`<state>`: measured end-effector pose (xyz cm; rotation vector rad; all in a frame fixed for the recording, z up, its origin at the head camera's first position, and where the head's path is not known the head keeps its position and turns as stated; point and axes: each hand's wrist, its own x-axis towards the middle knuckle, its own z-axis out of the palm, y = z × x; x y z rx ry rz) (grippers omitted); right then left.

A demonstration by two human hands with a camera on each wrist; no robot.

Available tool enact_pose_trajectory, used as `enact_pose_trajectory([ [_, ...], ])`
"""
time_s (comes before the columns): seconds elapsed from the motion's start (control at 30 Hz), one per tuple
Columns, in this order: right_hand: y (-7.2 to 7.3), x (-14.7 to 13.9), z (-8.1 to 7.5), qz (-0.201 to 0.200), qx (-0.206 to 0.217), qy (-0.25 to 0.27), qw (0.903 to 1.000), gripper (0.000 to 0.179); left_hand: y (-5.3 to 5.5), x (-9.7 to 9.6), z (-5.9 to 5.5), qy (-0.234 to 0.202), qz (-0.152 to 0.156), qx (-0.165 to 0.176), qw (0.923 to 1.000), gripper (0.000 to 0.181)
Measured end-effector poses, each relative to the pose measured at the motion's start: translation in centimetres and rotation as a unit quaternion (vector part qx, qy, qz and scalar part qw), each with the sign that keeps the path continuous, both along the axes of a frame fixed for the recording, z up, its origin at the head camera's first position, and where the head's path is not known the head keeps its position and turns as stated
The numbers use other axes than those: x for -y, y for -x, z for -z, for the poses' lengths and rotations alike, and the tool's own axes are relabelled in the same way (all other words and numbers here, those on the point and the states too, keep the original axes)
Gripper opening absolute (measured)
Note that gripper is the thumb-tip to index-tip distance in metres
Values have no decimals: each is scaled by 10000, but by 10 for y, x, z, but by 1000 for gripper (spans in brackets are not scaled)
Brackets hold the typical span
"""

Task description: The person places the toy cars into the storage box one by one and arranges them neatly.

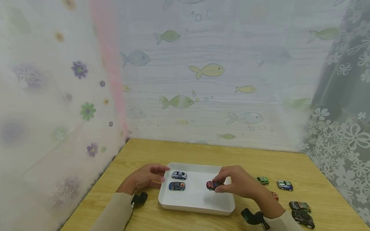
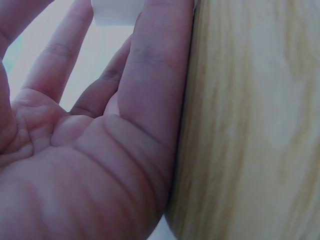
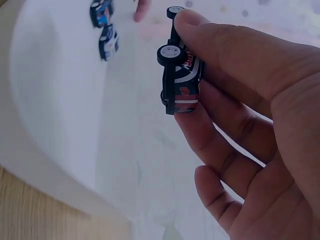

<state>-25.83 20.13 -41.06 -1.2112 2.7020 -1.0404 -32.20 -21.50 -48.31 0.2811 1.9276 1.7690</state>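
Note:
Between thumb and fingertips, my right hand pinches a red and black toy car above the right half of a white tray. White wheels and its dark underside show in the right wrist view. A white toy car and a blue toy car sit in the tray's left part, one behind the other. My left hand is at the tray's left edge, fingers extended toward the rim. In the left wrist view that hand lies along the wooden table, holding nothing.
Right of the tray, on the wooden table, are a green toy car, a white and green one, a partly hidden red one, a dark patterned one and a black one. Printed curtains surround the table.

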Motion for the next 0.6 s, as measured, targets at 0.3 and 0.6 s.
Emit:
enact_pose_trajectory([
  [0.3, 4, 21, -2, 5, 60, -113, 9999, 22, 0, 0, 1, -48, 8, -17, 10000, 56],
  [0.6, 9, 39, -4, -103, -67, 49, 9999, 20, -1, 0, -1, -28, 43, 0, 10000, 57],
])
